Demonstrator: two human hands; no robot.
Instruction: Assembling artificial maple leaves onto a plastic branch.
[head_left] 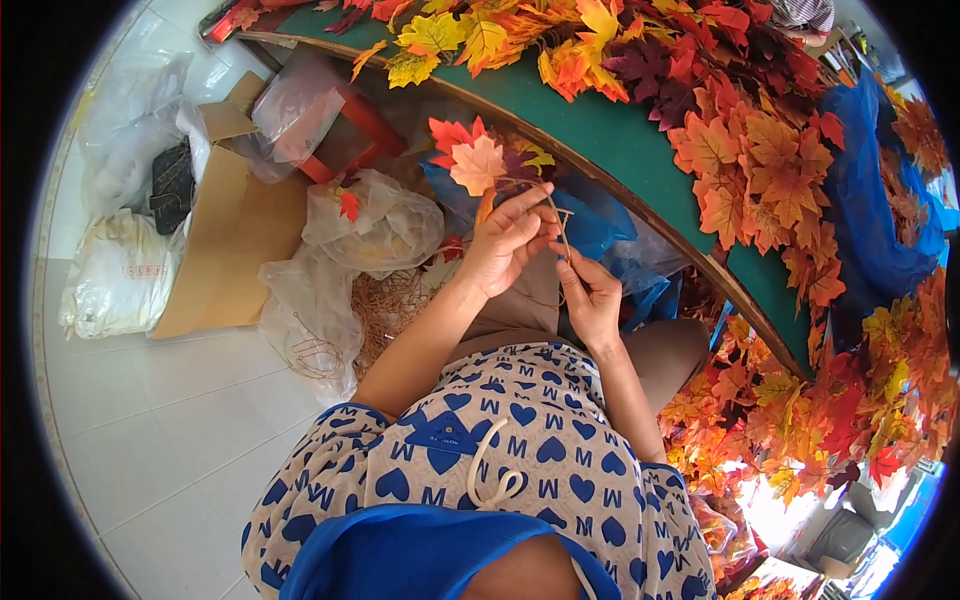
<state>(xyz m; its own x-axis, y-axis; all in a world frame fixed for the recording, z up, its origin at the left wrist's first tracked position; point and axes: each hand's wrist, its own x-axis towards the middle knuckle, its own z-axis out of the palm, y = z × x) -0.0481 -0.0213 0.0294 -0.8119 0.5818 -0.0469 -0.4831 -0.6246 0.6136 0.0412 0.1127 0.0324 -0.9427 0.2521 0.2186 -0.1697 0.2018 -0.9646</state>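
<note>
— Where do we have the sprig (478,168)?
— Up between our two hands, on our side of the table (625,145). Its leaves (453,140) spread just beyond our left hand (508,245), toward the upper left.
— And the stem (563,234)?
— It arches rightward from the leaves over our left fingertips, then drops to our right hand (592,300). Along that stretch its long axis points roughly back at us.
— So which hand is nearer the leaves?
— Our left. Our right sits lower, by the far part of the stem.
— How are we gripping?
— Our right thumb and forefinger pinch the stem. Our left fingers are curled with their tips at it; whether they pinch or merely steady it, we can't tell.
</note>
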